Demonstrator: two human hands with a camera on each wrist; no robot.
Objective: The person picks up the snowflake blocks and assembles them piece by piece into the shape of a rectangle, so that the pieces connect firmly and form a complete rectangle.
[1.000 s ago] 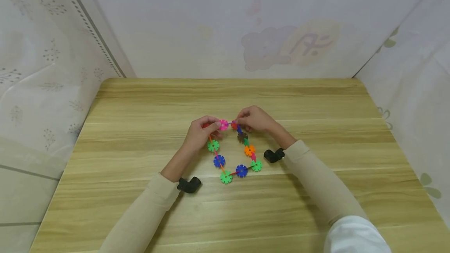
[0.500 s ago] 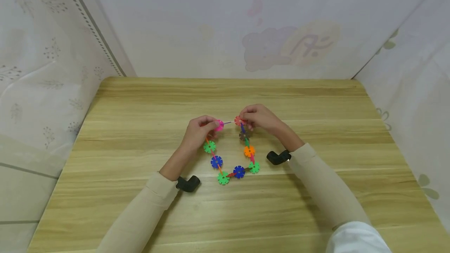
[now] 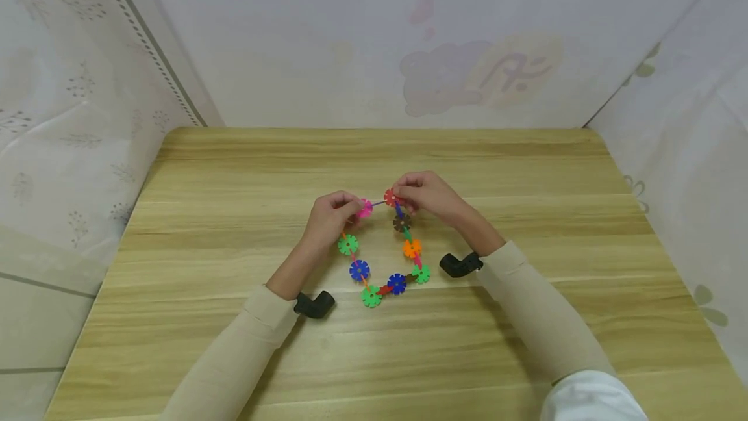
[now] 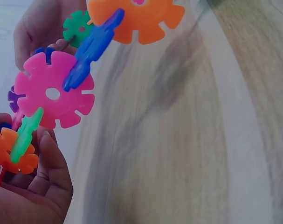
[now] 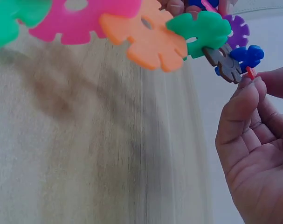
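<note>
Notched plastic discs, slotted edge to edge, form a colourful chain in a near-closed loop between the hands. At its far left corner the left hand (image 3: 329, 219) pinches the chain by a pink notched disc (image 3: 365, 208). From there a thin purple disc (image 3: 378, 203), seen edge-on, points at the red notched disc (image 3: 392, 197). The right hand (image 3: 428, 193) pinches that red disc between thumb and finger, just above a blue and a brown disc (image 5: 224, 64). Up close, an orange disc (image 4: 13, 151) and a green one partly cover the left fingers.
The loop's near side, with a green disc (image 3: 371, 296) and a blue disc (image 3: 397, 284), hangs low over the wooden table (image 3: 234, 213). Black wrist mounts (image 3: 315, 305) stick out from both sleeves. Patterned cloth walls (image 3: 321, 38) enclose the table's back and sides.
The right hand drew the red disc away to the right, opening a gap, then brought it back left to the purple disc's end. The left hand moved slightly left, then stayed.
</note>
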